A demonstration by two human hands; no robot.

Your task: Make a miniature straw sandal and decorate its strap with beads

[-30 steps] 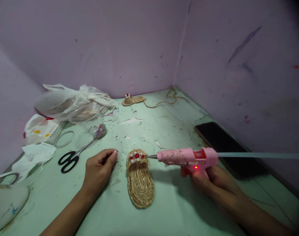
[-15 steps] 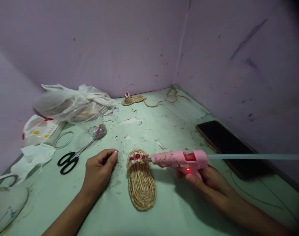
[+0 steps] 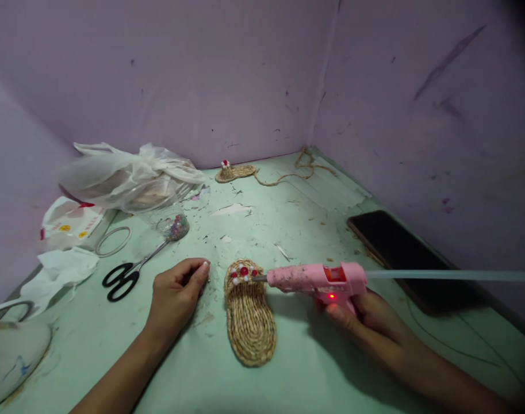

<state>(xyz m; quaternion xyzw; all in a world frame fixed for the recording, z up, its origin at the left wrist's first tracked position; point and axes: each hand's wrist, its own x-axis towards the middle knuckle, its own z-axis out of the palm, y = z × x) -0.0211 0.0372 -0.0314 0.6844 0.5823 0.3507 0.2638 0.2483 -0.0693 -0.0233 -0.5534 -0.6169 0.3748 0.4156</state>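
A small woven-rope slipper [image 3: 251, 328] lies flat on the green table, its strap trimmed with red and white beads [image 3: 244, 271]. My right hand [image 3: 366, 330] is wrapped round the handle of a pink glue gun [image 3: 316, 279]. The gun's metal nozzle meets the right end of the bead row, and a red light glows on its body. To the left of the slipper, my left hand [image 3: 178, 296] rests with thumb and forefinger pinched together. Whatever is between those fingertips, if anything, is too small to name.
Black-handled scissors [image 3: 130, 275] and a clear cup of beads [image 3: 176, 227] lie at left, before a white plastic bag [image 3: 137, 178]. A second slipper [image 3: 236, 172] with trailing twine [image 3: 271, 183] sits at the back. A phone [image 3: 417, 264] lies at right, under the clear glue stick [image 3: 443, 276].
The view has shifted very slightly. Both hands, the glue gun and the slipper keep nearly the same places relative to each other.
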